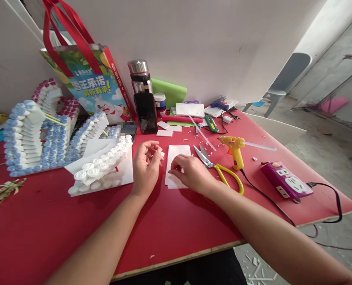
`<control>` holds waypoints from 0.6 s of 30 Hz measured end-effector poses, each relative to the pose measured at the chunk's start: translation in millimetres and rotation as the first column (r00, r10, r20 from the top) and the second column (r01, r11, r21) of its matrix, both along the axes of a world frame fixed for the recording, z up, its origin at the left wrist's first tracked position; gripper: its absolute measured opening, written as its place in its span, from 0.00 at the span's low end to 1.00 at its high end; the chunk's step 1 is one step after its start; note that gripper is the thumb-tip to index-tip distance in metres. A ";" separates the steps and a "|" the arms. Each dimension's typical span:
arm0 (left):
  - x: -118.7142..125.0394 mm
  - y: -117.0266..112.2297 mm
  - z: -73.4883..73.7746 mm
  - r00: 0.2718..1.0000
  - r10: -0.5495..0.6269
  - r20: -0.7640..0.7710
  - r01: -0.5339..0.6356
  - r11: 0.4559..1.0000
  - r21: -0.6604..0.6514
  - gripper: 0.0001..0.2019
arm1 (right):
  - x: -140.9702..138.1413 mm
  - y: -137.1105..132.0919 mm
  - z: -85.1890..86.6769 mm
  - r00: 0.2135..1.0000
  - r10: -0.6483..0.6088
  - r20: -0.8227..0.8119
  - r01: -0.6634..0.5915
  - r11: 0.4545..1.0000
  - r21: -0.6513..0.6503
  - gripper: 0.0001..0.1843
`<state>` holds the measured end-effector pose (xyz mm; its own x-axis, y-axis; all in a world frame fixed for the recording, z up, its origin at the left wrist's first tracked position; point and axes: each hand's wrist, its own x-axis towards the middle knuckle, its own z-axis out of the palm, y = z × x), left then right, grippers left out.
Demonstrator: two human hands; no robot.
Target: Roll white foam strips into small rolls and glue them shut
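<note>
My left hand (147, 166) is raised over the red table, thumb and fingers pinched on a small white piece (163, 154), probably rolled paper. My right hand (190, 171) is curled over a stack of white paper sheets (177, 150), its fingertips pressed together. Whether anything is between them is hidden. Scissors with yellow handles (228, 176) lie just right of that hand, blades apart. Beyond them a yellow glue gun (235, 152) has a clear glue stick in its back. Left of my left hand stands a white card piece covered with white rolled roses (97, 168).
Blue-and-white rose pieces (24, 138) stand at the left near a shopping bag (89, 89). A phone (145, 113) leans against a steel flask (139, 73). A green cutter (211, 123) lies behind. A purple power strip (286, 180) with cords sits near the right edge (327, 213).
</note>
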<state>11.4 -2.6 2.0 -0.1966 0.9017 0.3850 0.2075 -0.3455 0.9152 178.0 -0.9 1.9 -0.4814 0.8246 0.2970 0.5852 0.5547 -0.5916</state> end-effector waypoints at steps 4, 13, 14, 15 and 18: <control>0.0 0.0 0.3 1.000 0.012 0.016 -0.012 1.000 -0.011 0.08 | 11.6 4.7 8.0 0.991 -0.104 -0.084 0.096 0.991 -0.092 0.14; -0.5 1.9 0.2 0.999 0.019 0.035 -0.019 1.000 0.007 0.08 | -12.4 -18.2 2.4 0.937 0.074 0.340 -0.138 0.976 0.168 0.14; -0.6 1.9 -0.2 0.999 0.015 0.031 -0.015 1.000 0.006 0.07 | -14.8 -19.6 0.9 0.922 0.069 0.381 -0.146 0.973 0.176 0.12; -0.5 1.9 -0.6 1.000 0.010 0.026 -0.010 1.000 0.004 0.07 | -16.7 -20.4 -0.5 0.909 0.067 0.411 -0.154 0.971 0.183 0.11; -0.2 1.8 -1.6 1.000 -0.007 0.013 0.007 1.000 -0.006 0.07 | -18.8 -20.2 -2.8 0.887 0.070 0.457 -0.181 0.962 0.203 0.09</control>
